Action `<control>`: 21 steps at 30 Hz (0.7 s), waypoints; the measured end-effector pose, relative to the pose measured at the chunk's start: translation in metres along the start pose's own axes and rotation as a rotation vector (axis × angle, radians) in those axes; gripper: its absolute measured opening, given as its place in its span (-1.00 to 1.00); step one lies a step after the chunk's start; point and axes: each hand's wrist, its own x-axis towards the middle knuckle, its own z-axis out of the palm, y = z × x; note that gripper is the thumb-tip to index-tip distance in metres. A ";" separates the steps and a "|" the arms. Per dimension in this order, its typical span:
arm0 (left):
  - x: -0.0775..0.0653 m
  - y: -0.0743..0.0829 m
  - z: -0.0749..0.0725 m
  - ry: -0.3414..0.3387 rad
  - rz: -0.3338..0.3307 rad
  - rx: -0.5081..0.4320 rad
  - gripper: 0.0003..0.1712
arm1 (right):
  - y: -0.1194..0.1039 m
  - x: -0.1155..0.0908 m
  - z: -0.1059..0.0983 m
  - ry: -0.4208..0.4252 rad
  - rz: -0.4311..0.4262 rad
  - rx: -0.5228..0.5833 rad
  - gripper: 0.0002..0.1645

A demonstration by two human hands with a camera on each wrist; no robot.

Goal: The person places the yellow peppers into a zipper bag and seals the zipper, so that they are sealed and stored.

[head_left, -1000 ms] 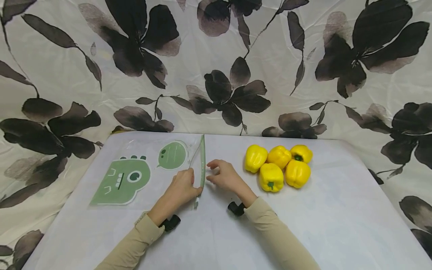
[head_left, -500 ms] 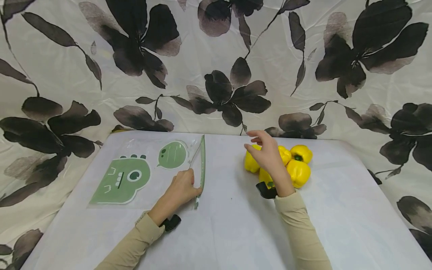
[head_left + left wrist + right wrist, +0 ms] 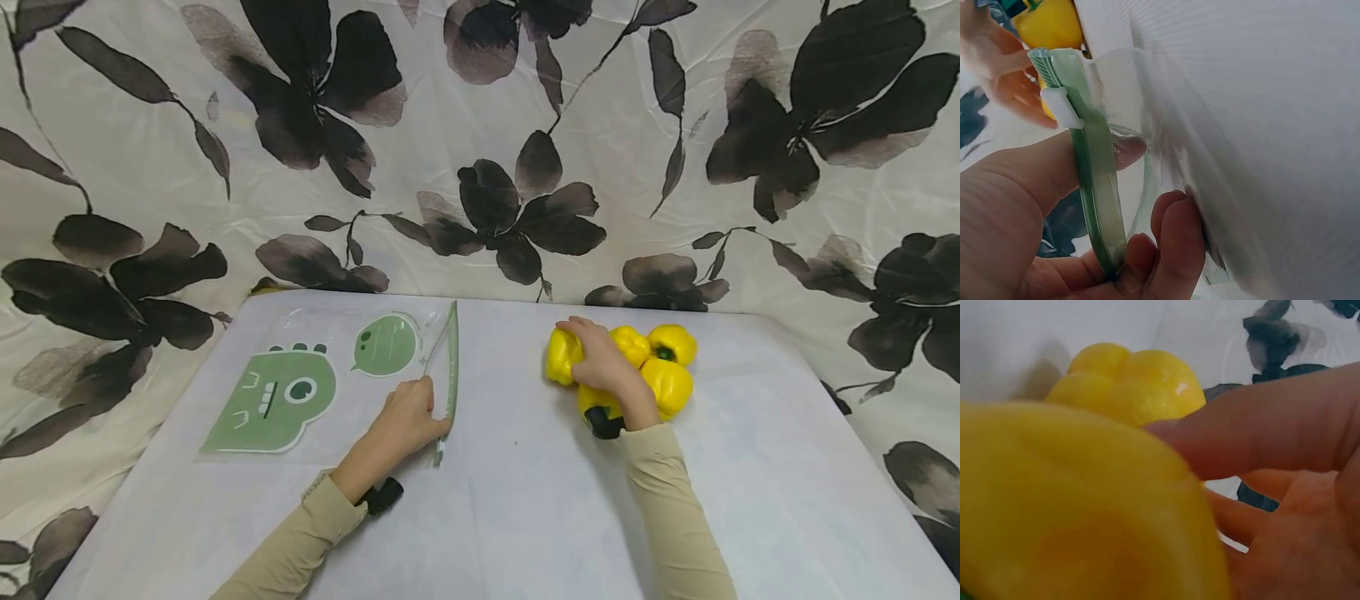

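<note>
A clear zip bag (image 3: 300, 400) with green cartoon prints lies flat on the left of the table. My left hand (image 3: 405, 421) grips its mouth by the green zip strip (image 3: 1094, 187); the thumb reaches inside the parted opening, as the left wrist view shows. A white slider (image 3: 1061, 107) sits near one end of the strip. On the right, my right hand (image 3: 607, 362) holds the leftmost yellow bell pepper (image 3: 561, 357), fingers over its far side and thumb on the near side. Another bell pepper (image 3: 1079, 506) fills the front of the right wrist view.
Several more yellow bell peppers, including one at the far right (image 3: 672, 343) and one nearer the front (image 3: 669, 387), stand clustered around the right hand. A white-covered table (image 3: 495, 517) carries everything. Behind it hangs a cloth (image 3: 420, 133) with dark flowers.
My right hand has left the bag's mouth, swung right over the bell peppers and come down onto the leftmost one. My left hand has stayed on the bag.
</note>
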 end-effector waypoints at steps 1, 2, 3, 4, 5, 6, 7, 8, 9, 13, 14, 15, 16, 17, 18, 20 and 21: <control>0.000 0.000 0.000 0.001 0.001 0.000 -0.64 | 0.000 0.000 0.001 0.003 -0.004 -0.015 -0.06; 0.000 0.001 0.000 0.002 0.003 -0.001 -0.64 | 0.000 -0.001 0.001 0.008 -0.006 -0.028 -0.06; 0.000 0.001 0.000 0.003 0.002 -0.002 -0.64 | 0.000 -0.001 0.002 0.015 -0.003 -0.037 -0.06; 0.000 0.001 0.000 0.002 0.000 -0.003 -0.64 | 0.000 -0.001 0.003 0.020 0.005 -0.038 -0.06; -0.001 0.002 -0.001 0.000 -0.004 -0.002 -0.64 | 0.000 -0.001 0.004 0.023 0.011 -0.044 -0.06; -0.001 0.002 -0.001 -0.001 -0.008 -0.003 -0.64 | -0.001 0.000 0.005 0.025 0.017 -0.048 -0.06; -0.001 0.002 -0.001 -0.003 -0.012 -0.004 -0.64 | -0.001 0.000 0.006 0.025 0.020 -0.051 -0.06; -0.001 0.002 -0.002 -0.005 -0.017 -0.003 -0.64 | -0.002 0.001 0.007 0.025 0.023 -0.055 -0.06; -0.001 0.002 -0.002 -0.006 -0.020 -0.002 -0.64 | -0.003 0.001 0.009 0.024 0.025 -0.057 -0.06; -0.001 0.002 -0.002 -0.008 -0.022 0.001 -0.64 | -0.008 0.001 0.013 0.005 0.030 -0.043 -0.08; -0.001 0.002 -0.002 -0.006 -0.020 0.001 -0.64 | -0.010 0.001 0.014 -0.001 0.031 -0.037 -0.07; -0.001 0.002 -0.001 -0.005 -0.019 0.000 -0.64 | -0.011 0.001 0.015 -0.008 0.032 -0.034 -0.06; -0.001 0.002 -0.001 -0.007 -0.021 0.000 -0.64 | -0.013 0.001 0.016 -0.020 0.033 -0.031 -0.04; -0.001 0.002 -0.001 -0.007 -0.019 0.000 -0.64 | -0.014 0.000 0.017 -0.034 0.034 -0.028 -0.03; -0.001 0.002 -0.001 -0.006 -0.017 0.000 -0.64 | -0.015 0.000 0.019 -0.049 0.034 -0.031 -0.02; 0.000 0.002 0.000 -0.008 -0.016 -0.001 -0.64 | -0.017 0.001 0.022 -0.075 0.036 -0.038 0.00; 0.000 0.001 0.000 -0.010 -0.017 0.000 -0.64 | -0.017 0.001 0.024 -0.086 0.038 -0.044 0.00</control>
